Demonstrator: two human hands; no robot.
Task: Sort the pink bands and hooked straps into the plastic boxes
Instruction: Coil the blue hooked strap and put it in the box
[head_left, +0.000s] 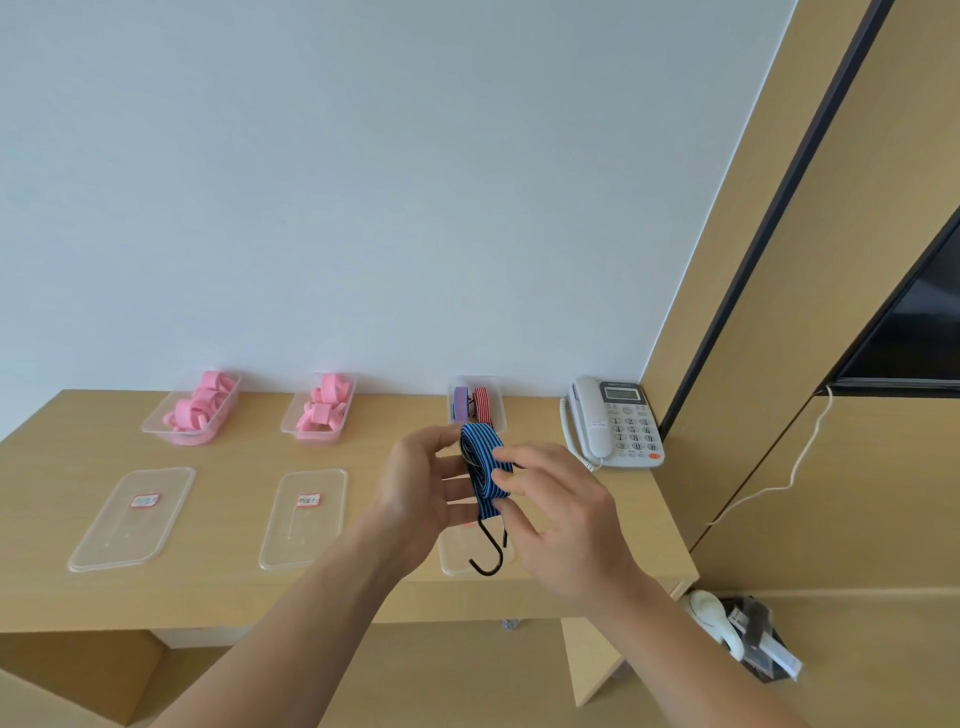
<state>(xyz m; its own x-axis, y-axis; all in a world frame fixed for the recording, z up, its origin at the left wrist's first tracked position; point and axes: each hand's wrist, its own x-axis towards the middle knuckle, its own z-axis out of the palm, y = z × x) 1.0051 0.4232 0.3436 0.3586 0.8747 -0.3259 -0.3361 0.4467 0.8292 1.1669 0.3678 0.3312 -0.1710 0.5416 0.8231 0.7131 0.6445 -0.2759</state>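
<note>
A wooden desk (363, 592) against the wall carries three clear boxes (193, 410) (319, 410) (488, 402) along the back, three lids (130, 519) (304, 519) (457, 556) nearer the front, and a phone (615, 423) at the right end.

I note a blue, black-striped elastic strap (485, 470) with a black metal hook (488, 556). Clear plastic box at far left (156, 423): solid pink bands (197, 408). Clear box at far right (498, 410): one purple strap roll (460, 404), one red-and-white striped roll (484, 405). Clear flat lids bear red-bordered white labels (145, 500). Light wood-grain desk (234, 587); pale grey telephone (613, 423) with one orange-red button (654, 456).
</note>
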